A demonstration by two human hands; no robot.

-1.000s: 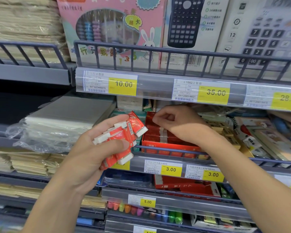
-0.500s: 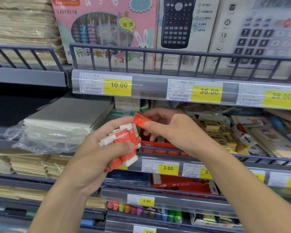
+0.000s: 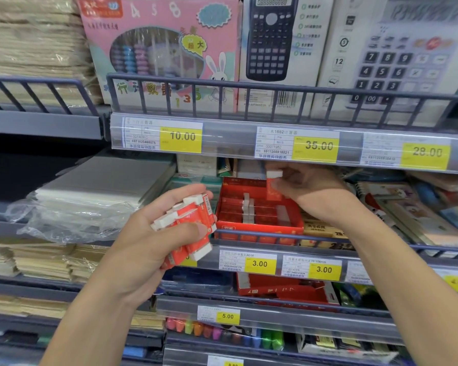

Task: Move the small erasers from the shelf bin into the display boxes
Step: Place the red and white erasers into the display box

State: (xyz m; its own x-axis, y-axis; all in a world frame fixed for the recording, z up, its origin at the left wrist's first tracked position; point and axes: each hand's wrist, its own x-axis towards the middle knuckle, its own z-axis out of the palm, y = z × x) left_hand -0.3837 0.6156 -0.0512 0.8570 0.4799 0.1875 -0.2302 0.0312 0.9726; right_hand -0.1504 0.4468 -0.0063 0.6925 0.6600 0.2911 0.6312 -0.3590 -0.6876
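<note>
Small rectangular erasers in orange-red paper sleeves with white ends (image 3: 188, 225): a loose bunch gripped in the left hand (image 3: 154, 244), thumb pressed across the front, sleeves tilted at mixed angles. One more single sleeved eraser (image 3: 273, 184) pinched upright in the right hand (image 3: 304, 191), white end up, directly above the open red cardboard display box (image 3: 259, 228). Box sits right of the left-hand grip, partly filled, erasers lying in rows.
</note>
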